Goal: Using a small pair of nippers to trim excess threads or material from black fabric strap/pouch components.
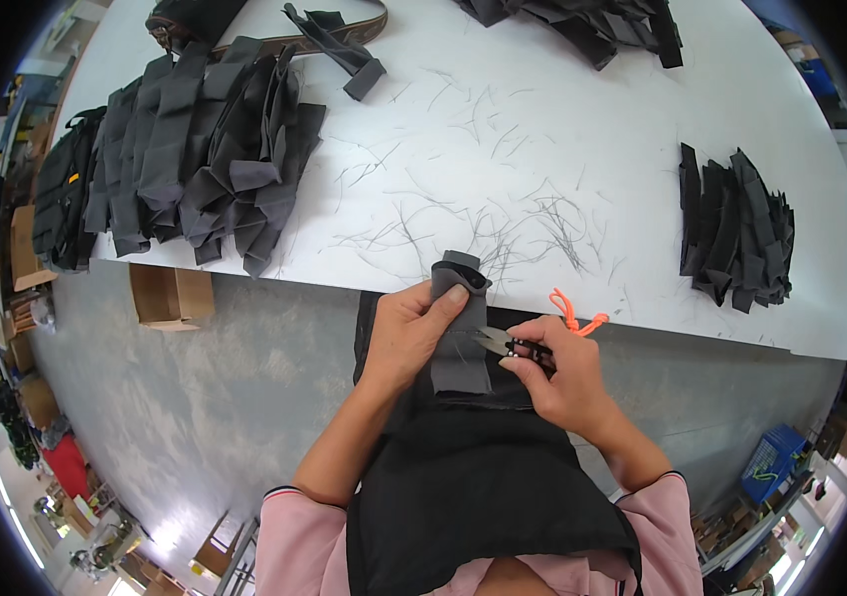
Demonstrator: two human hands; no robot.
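My left hand (409, 333) pinches a dark grey fabric strip (461, 370) near its upper end, thumb on top. The strip hangs over the table's near edge in front of my black apron (493, 487), and a line of stitching crosses it. In my right hand (560, 370) is a pair of thread snips (515, 344) with dark handles and an orange cord (578, 314) tied on. Their blades point left, at the strip's right edge beside the stitching. Whether the tips touch the cloth I cannot tell.
Loose thread ends (503, 233) litter the white table (632, 119). A large pile of dark fabric strips (195, 149) lies at the left, next to a black backpack (68, 194). A smaller strip pile (739, 228) is at the right. On the floor stands an open cardboard box (173, 296).
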